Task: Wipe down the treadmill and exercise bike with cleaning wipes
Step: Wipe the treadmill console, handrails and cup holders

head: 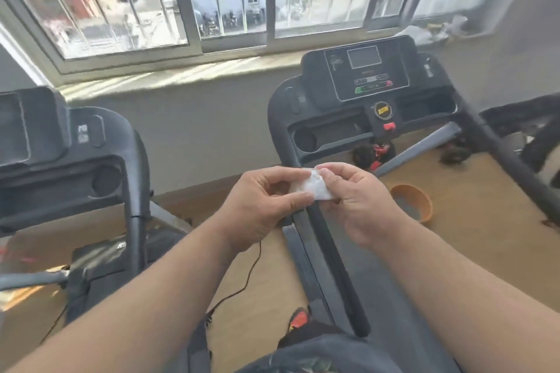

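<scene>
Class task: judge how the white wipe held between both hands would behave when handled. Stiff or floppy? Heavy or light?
The wipe is probably floppy: it sits crumpled between the left hand and right hand. It likely weighs little, since fingertips alone pinch it.

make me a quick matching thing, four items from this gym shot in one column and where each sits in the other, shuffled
Items
1. wipe
2. orange bowl
3. treadmill console
4. black cable

Places
A. on the floor, right of the hands
B. under the window, at the far right
C. pinched between the left hand and right hand
D. trailing on the floor below the left forearm

Pairs: 1-C, 2-A, 3-B, 4-D
</scene>
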